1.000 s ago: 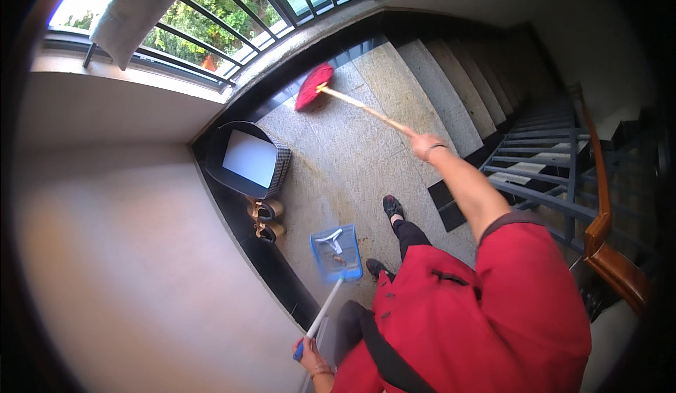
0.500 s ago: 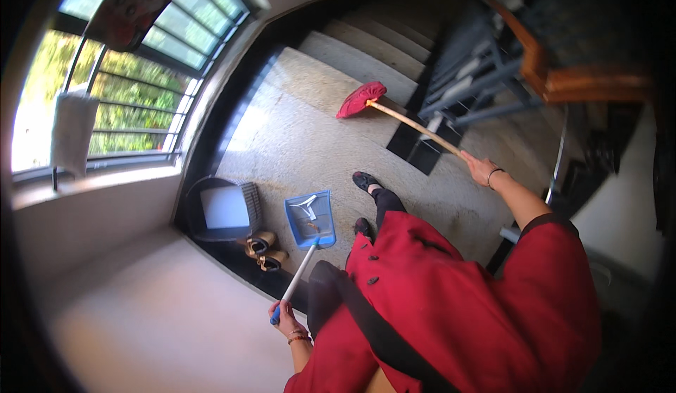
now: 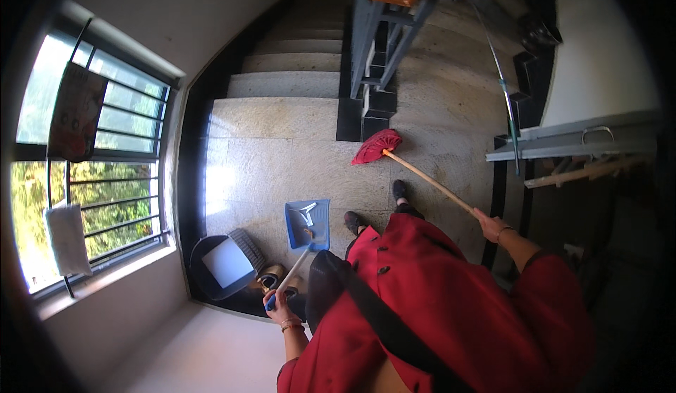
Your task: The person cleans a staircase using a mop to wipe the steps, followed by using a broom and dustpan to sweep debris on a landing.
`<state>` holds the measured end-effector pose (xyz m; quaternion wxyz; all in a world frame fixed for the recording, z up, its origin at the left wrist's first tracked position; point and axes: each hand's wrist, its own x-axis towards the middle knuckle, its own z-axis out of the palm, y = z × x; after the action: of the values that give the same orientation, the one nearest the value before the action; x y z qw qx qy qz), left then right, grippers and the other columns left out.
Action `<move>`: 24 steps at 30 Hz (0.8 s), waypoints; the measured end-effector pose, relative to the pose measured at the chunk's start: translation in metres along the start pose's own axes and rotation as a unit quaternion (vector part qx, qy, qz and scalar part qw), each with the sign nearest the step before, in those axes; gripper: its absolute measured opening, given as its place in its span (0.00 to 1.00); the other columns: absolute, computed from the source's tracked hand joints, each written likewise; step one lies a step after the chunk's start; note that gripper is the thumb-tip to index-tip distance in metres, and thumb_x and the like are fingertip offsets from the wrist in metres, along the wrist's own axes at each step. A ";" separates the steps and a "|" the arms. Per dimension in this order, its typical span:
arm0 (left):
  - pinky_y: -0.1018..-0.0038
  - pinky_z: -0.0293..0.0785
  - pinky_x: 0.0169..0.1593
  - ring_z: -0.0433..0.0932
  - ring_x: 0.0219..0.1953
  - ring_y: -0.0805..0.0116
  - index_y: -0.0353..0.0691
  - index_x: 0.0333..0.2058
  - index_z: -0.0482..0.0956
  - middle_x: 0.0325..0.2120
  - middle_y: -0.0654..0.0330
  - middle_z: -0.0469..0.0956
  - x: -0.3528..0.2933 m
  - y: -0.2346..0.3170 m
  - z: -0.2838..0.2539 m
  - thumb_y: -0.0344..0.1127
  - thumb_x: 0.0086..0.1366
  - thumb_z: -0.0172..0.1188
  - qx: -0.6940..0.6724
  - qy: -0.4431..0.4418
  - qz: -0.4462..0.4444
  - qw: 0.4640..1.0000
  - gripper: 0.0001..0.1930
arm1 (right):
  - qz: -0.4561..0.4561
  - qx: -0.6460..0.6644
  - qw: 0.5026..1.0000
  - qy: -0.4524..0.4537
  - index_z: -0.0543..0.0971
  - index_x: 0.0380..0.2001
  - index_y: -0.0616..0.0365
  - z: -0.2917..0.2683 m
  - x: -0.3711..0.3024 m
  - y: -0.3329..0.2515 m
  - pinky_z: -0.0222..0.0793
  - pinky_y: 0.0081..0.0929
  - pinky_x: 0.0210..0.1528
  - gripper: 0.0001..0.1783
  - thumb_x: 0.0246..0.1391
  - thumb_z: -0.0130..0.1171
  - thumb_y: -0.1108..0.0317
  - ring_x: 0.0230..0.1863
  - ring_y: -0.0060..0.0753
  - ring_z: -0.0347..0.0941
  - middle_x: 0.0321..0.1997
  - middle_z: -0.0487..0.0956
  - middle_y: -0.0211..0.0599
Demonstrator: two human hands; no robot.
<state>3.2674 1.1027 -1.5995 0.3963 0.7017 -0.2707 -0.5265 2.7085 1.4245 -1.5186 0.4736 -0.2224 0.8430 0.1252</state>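
Note:
My left hand (image 3: 279,308) is closed round the blue-tipped end of the white handle of a dustpan (image 3: 320,222). The blue pan rests on the landing at my feet, with white scraps (image 3: 305,213) and a small brownish bit inside. To the right, my right hand (image 3: 492,225) grips the wooden stick of a broom (image 3: 436,182). The broom's head (image 3: 377,146) is wrapped in red cloth and lies just below the black base of the railing, apart from the dustpan.
A dark basket (image 3: 194,270) with a pale flat piece inside stands by the left wall, next to brown shoes (image 3: 272,278). Stairs (image 3: 285,83) rise ahead on both sides of the grey railing (image 3: 360,41). A long pole (image 3: 508,104) leans at right. The barred window (image 3: 125,175) is at left.
My view has swung to the right. The broom head has moved from near the lowest step on the left toward the railing's foot. The dustpan stays by the basket and shoes.

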 end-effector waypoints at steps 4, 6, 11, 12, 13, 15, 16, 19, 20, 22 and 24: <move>0.81 0.72 0.32 0.72 0.28 0.76 0.37 0.34 0.74 0.26 0.64 0.73 0.004 0.010 0.021 0.29 0.55 0.66 0.084 -0.038 0.022 0.996 0.10 | 0.039 0.018 0.999 -0.028 0.49 0.66 0.26 -0.011 -0.034 0.013 0.66 0.42 0.44 0.28 0.66 0.33 0.63 0.38 0.55 0.73 0.41 0.76 0.55; 0.80 0.72 0.32 0.73 0.28 0.75 0.37 0.34 0.73 0.27 0.64 0.73 0.007 0.007 0.030 0.29 0.55 0.65 0.098 -0.059 0.035 0.993 0.10 | 0.037 0.012 0.999 0.005 0.51 0.66 0.27 -0.009 -0.028 0.027 0.67 0.41 0.45 0.27 0.66 0.32 0.64 0.39 0.53 0.73 0.39 0.76 0.54; 0.80 0.73 0.32 0.73 0.27 0.74 0.36 0.33 0.73 0.25 0.62 0.74 -0.004 0.013 0.074 0.30 0.53 0.66 0.147 -0.111 0.063 0.981 0.11 | 0.044 -0.013 0.999 0.005 0.50 0.66 0.25 -0.042 0.057 0.005 0.70 0.42 0.33 0.28 0.65 0.34 0.64 0.27 0.44 0.74 0.31 0.76 0.50; 0.80 0.73 0.31 0.74 0.27 0.73 0.36 0.33 0.73 0.25 0.62 0.74 -0.010 0.018 0.083 0.30 0.53 0.65 0.176 -0.112 0.073 0.975 0.11 | 0.053 0.008 0.999 0.001 0.49 0.66 0.23 -0.048 0.069 0.015 0.70 0.41 0.30 0.30 0.64 0.36 0.65 0.26 0.43 0.74 0.29 0.75 0.50; 0.80 0.73 0.31 0.73 0.26 0.73 0.36 0.32 0.73 0.24 0.62 0.73 -0.021 0.024 0.094 0.30 0.53 0.66 0.156 -0.113 0.076 0.978 0.11 | 0.060 0.029 0.998 -0.004 0.48 0.66 0.22 -0.056 0.078 0.022 0.70 0.41 0.26 0.32 0.63 0.37 0.67 0.24 0.43 0.74 0.27 0.75 0.50; 0.81 0.72 0.30 0.74 0.27 0.73 0.36 0.33 0.73 0.24 0.62 0.73 -0.040 0.034 0.115 0.30 0.53 0.65 0.162 -0.108 0.056 0.979 0.11 | -0.015 -0.083 0.996 0.040 0.47 0.66 0.21 -0.066 0.072 0.053 0.70 0.41 0.26 0.33 0.63 0.38 0.67 0.23 0.42 0.74 0.27 0.75 0.50; 0.81 0.72 0.30 0.73 0.27 0.73 0.37 0.33 0.73 0.24 0.62 0.73 -0.054 0.038 0.125 0.30 0.53 0.65 0.161 -0.112 0.067 0.978 0.11 | -0.012 -0.070 0.997 0.039 0.47 0.66 0.21 -0.062 0.068 0.074 0.70 0.41 0.26 0.33 0.63 0.38 0.67 0.23 0.42 0.74 0.27 0.75 0.50; 0.80 0.74 0.33 0.74 0.28 0.73 0.37 0.34 0.73 0.25 0.62 0.73 -0.092 0.042 0.155 0.30 0.53 0.65 0.191 -0.139 0.085 0.968 0.12 | 0.044 -0.002 0.999 -0.014 0.48 0.66 0.20 -0.038 0.055 0.159 0.70 0.39 0.28 0.32 0.64 0.38 0.66 0.26 0.42 0.74 0.31 0.75 0.50; 0.80 0.74 0.33 0.74 0.28 0.73 0.37 0.34 0.73 0.25 0.62 0.73 -0.100 0.041 0.166 0.30 0.53 0.65 0.196 -0.147 0.089 0.965 0.12 | 0.060 0.052 0.997 -0.018 0.49 0.66 0.21 -0.017 0.049 0.189 0.70 0.39 0.30 0.30 0.64 0.37 0.64 0.29 0.42 0.74 0.33 0.75 0.51; 0.79 0.74 0.35 0.73 0.30 0.73 0.37 0.35 0.73 0.28 0.61 0.73 -0.111 0.035 0.185 0.30 0.53 0.65 0.206 -0.140 0.081 0.965 0.11 | 0.075 0.141 0.987 -0.019 0.51 0.66 0.21 0.026 0.032 0.246 0.70 0.40 0.36 0.28 0.65 0.35 0.61 0.33 0.42 0.75 0.37 0.76 0.53; 0.80 0.73 0.35 0.73 0.31 0.73 0.38 0.35 0.73 0.29 0.62 0.72 -0.121 0.023 0.208 0.29 0.54 0.64 0.213 -0.175 0.090 0.957 0.11 | 0.113 0.187 0.976 -0.015 0.50 0.66 0.21 0.082 0.001 0.301 0.69 0.42 0.42 0.27 0.66 0.34 0.59 0.39 0.44 0.75 0.44 0.75 0.53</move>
<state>3.0334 1.1305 -1.5438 0.2295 0.6397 -0.5038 -0.5332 2.6206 1.7203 -1.5623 0.5025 -0.0315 0.8637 0.0213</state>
